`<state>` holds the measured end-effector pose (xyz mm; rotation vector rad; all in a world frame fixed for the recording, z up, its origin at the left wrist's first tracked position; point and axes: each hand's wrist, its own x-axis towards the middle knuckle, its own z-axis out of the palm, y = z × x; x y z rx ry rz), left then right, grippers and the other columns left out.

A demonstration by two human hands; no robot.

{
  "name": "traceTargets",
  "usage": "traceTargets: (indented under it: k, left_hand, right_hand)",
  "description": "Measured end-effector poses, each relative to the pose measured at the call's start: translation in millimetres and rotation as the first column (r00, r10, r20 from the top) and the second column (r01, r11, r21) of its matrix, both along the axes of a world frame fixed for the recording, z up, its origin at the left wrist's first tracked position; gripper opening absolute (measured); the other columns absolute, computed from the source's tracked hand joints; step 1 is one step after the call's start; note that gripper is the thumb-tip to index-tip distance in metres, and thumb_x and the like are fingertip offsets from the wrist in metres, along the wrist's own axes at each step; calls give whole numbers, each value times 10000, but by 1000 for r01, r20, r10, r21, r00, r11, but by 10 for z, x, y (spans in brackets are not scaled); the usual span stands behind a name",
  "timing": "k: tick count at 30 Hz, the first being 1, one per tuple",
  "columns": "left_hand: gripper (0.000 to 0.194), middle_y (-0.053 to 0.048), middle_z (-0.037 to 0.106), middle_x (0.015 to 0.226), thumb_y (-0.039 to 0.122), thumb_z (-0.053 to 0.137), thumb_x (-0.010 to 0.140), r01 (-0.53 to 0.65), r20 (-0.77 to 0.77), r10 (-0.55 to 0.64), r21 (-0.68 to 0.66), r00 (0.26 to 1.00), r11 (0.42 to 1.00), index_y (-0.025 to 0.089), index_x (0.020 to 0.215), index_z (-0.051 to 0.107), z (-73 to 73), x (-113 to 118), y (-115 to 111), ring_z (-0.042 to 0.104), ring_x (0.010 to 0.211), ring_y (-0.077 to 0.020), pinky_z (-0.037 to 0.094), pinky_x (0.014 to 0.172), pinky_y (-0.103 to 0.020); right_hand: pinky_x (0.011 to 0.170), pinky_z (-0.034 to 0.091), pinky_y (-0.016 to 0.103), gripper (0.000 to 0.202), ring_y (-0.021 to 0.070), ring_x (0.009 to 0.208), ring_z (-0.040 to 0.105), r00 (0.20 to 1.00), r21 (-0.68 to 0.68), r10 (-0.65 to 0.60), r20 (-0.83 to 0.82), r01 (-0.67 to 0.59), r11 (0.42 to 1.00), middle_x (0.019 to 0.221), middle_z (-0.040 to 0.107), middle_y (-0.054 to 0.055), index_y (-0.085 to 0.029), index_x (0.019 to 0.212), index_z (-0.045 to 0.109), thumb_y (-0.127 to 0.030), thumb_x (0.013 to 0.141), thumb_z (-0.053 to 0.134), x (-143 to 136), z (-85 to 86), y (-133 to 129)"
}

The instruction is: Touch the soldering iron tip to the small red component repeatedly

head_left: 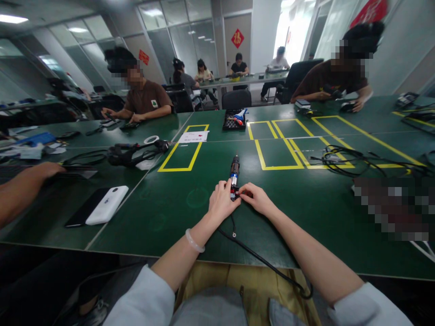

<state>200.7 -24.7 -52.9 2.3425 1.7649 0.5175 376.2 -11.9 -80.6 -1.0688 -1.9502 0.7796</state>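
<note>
A slim electric screwdriver [234,171] lies on the green table, its bit pointing away from me. Its casing looks opened, with a silver and blue motor and a bit of red showing inside. My left hand [221,199] is closed around its rear part. At the right side of that same end, the fingers of my right hand [255,197] are pinched together; whatever they hold is too small to make out. From beneath my hands a black cable [258,257] runs over the table edge toward my lap. A short lead with a ring terminal [234,234] lies beside the cable.
Yellow tape rectangles [279,168] mark the green table [163,199]. A black tray [234,121] holds small tools. Coiled black cables [340,158] lie right; a white power bank [107,205] and another person's hand [47,170] are left. Co-workers [146,97] sit opposite.
</note>
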Motion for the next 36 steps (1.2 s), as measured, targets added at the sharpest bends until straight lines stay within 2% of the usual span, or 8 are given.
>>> traceTargets:
  k: [3, 7, 13, 20, 23, 27, 36]
  left_hand:
    - [708, -139, 447, 1212, 463, 593, 776, -1, 2, 1, 9, 1000, 1000, 232, 1393, 335, 3, 5, -11, 479, 1097, -290, 429, 813, -367]
    - [710, -151, 446, 1211, 519, 557, 796, -8, -7, 8, 9, 1000, 1000, 218, 1398, 332, 28, 34, -13, 474, 1095, -304, 416, 830, -387]
    - [661, -154, 484, 1110, 550, 517, 814, -28, -62, 31, 39, 998, 999, 205, 1362, 387, 18, 37, 67, 492, 1032, -306, 398, 812, -398]
    - [699, -131, 498, 1121, 546, 548, 798, -5, -128, 13, 64, 992, 998, 232, 1394, 360, 60, -173, 79, 491, 1037, -285, 386, 855, -380]
    - [695, -128, 507, 1129, 556, 528, 807, -26, -196, 39, 69, 980, 997, 245, 1405, 358, 111, -396, 62, 502, 1018, -279, 396, 845, -373]
    - [697, -142, 507, 1163, 593, 447, 834, -96, -304, 110, 60, 946, 994, 222, 1418, 358, 171, -850, 61, 516, 996, -295, 417, 821, -387]
    - [735, -176, 489, 1275, 637, 306, 853, -327, -475, 297, 20, 829, 945, 188, 1433, 363, 197, -2271, 169, 487, 1118, -365, 396, 912, -458]
  right_hand:
    - [695, 438, 280, 100, 139, 712, 538, 1000, 11, -16, -14, 17, 1000, 891, 564, 38, -195, 892, 670, -223, 855, 580, -8, 10, 1]
    - [696, 447, 286, 166, 155, 736, 568, 999, -6, -43, -27, 43, 999, 859, 608, 49, -193, 884, 702, -267, 883, 554, -2, 61, -25]
    - [713, 468, 291, 197, 165, 754, 597, 995, -57, -49, -85, 44, 997, 875, 668, 40, -196, 967, 674, -312, 888, 535, 9, 85, -59]
    - [696, 474, 277, 238, 152, 736, 596, 992, -124, -8, -123, -7, 992, 884, 664, 30, -191, 1043, 631, -336, 879, 538, 4, 26, -32]
    - [681, 461, 270, 237, 145, 713, 577, 995, -120, -15, -103, 3, 993, 844, 645, 20, -193, 1040, 632, -340, 881, 535, 15, 39, -36]
    - [671, 445, 267, 223, 140, 694, 557, 997, -124, -10, -73, 1, 992, 827, 637, 17, -191, 1025, 637, -325, 881, 532, 21, 46, -45]
    - [650, 427, 269, 208, 146, 679, 551, 1000, -144, 9, -28, -13, 990, 816, 656, 21, -188, 982, 661, -312, 874, 534, 4, 15, -35]
